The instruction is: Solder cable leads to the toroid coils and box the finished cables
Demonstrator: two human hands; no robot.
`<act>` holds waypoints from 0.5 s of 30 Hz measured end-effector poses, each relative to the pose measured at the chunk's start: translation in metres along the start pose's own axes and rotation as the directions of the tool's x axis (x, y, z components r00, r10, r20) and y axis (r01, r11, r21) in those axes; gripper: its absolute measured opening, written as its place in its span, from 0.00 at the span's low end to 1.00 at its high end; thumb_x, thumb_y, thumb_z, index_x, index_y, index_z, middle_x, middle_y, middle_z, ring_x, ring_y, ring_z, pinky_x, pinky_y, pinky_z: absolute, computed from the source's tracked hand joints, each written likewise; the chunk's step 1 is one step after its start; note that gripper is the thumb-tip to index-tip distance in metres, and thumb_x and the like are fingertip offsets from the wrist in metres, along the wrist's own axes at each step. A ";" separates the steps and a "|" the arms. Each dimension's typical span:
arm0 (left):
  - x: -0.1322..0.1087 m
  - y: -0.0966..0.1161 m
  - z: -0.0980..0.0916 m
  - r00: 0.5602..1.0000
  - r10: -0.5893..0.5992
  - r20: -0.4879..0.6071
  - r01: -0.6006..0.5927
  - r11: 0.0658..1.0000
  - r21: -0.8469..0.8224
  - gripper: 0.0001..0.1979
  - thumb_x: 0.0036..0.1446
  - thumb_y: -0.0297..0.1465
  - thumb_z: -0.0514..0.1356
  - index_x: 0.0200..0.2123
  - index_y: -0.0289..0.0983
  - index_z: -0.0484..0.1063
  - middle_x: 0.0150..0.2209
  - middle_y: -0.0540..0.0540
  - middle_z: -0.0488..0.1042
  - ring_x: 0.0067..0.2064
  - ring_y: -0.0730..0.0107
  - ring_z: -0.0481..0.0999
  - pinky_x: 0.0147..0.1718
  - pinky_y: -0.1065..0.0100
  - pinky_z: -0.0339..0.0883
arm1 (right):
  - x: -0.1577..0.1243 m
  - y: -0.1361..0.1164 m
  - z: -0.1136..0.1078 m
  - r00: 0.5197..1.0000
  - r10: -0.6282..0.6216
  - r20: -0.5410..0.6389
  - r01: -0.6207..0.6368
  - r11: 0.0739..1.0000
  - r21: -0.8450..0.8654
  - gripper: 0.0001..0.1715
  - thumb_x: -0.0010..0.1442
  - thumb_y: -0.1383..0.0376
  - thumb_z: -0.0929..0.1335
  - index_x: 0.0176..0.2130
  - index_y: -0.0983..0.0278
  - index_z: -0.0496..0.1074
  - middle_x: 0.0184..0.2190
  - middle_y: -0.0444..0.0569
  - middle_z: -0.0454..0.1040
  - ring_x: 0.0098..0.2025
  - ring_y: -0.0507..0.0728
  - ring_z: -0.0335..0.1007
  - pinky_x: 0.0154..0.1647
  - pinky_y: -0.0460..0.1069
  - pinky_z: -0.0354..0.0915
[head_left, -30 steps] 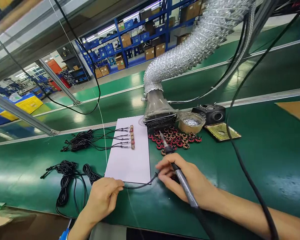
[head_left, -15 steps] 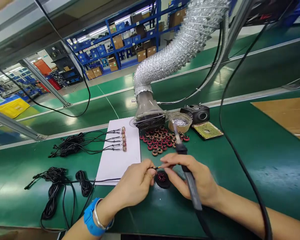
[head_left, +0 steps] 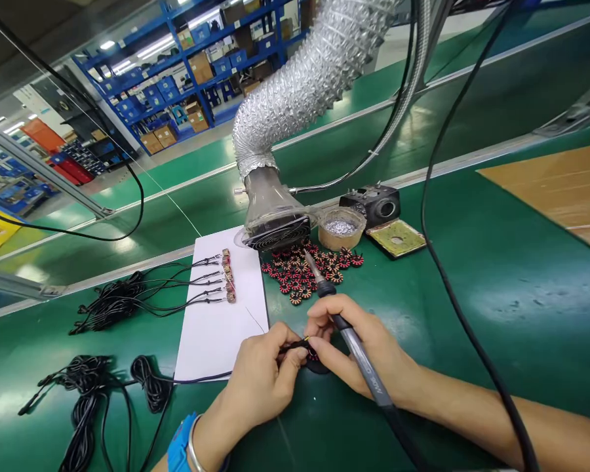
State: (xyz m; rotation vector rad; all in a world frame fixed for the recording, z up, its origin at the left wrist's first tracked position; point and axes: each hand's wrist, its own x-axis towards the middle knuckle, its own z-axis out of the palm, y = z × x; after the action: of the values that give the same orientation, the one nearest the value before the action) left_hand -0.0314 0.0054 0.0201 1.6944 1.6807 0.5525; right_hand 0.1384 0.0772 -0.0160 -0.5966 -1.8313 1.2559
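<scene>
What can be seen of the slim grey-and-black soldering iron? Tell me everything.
The slim grey-and-black soldering iron has a tapering, metallic-looking tip, a black collar and a grey handle with lettering too small to read; a thick black cable trails from its rear. The bare right hand holds it aslant, tip pointing forward and left toward red, tan and black ring-shaped coils. Whether the tip touches them, or is hot, cannot be told.

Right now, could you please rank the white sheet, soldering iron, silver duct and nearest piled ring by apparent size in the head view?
1. Silver duct, cropped at the top
2. White sheet
3. Soldering iron, partly hidden
4. Nearest piled ring
</scene>
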 end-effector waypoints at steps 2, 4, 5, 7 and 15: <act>-0.001 0.000 -0.002 0.999 0.002 0.039 0.001 0.998 -0.062 0.06 0.63 0.32 0.53 0.34 0.38 0.66 0.26 0.51 0.73 0.26 0.72 0.67 0.26 0.71 0.56 | 0.000 0.000 0.000 0.999 0.026 0.020 -0.026 0.999 0.024 0.21 0.58 0.73 0.66 0.48 0.57 0.60 0.34 0.42 0.72 0.31 0.49 0.71 0.33 0.45 0.71; -0.002 0.002 -0.004 0.998 -0.002 0.065 0.011 0.992 -0.129 0.08 0.64 0.34 0.54 0.34 0.37 0.67 0.26 0.51 0.73 0.26 0.73 0.67 0.26 0.72 0.56 | 0.001 -0.001 -0.001 0.998 0.039 0.044 -0.041 0.998 0.050 0.21 0.58 0.73 0.66 0.49 0.57 0.60 0.33 0.42 0.72 0.31 0.49 0.71 0.33 0.45 0.71; -0.002 0.002 -0.004 0.997 -0.007 0.078 0.020 0.985 -0.170 0.09 0.64 0.35 0.53 0.34 0.37 0.68 0.27 0.50 0.74 0.26 0.73 0.68 0.26 0.72 0.57 | 0.001 -0.002 -0.001 0.998 0.034 0.052 -0.037 0.998 0.058 0.21 0.59 0.73 0.66 0.48 0.57 0.59 0.32 0.41 0.72 0.30 0.49 0.70 0.33 0.44 0.70; -0.002 0.003 -0.004 0.995 -0.024 0.099 0.050 0.964 -0.262 0.12 0.66 0.37 0.52 0.35 0.36 0.70 0.29 0.49 0.76 0.27 0.74 0.70 0.27 0.73 0.60 | 0.001 -0.003 -0.001 0.998 0.005 0.059 -0.008 0.998 0.057 0.20 0.59 0.73 0.66 0.48 0.57 0.59 0.31 0.40 0.71 0.29 0.49 0.70 0.32 0.44 0.70; -0.006 -0.007 0.008 0.991 -0.105 0.087 0.134 0.869 -0.477 0.18 0.66 0.45 0.50 0.36 0.36 0.66 0.21 0.51 0.72 0.22 0.76 0.69 0.24 0.75 0.60 | -0.004 -0.009 0.014 0.972 -0.181 -0.149 0.147 0.966 -0.213 0.12 0.58 0.73 0.67 0.39 0.59 0.62 0.26 0.39 0.69 0.24 0.47 0.69 0.26 0.41 0.67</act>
State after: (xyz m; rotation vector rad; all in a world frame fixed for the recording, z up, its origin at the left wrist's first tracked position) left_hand -0.0312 -0.0028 0.0107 1.2236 1.4404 0.7808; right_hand 0.1301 0.0631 -0.0117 -0.6252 -1.8369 0.8899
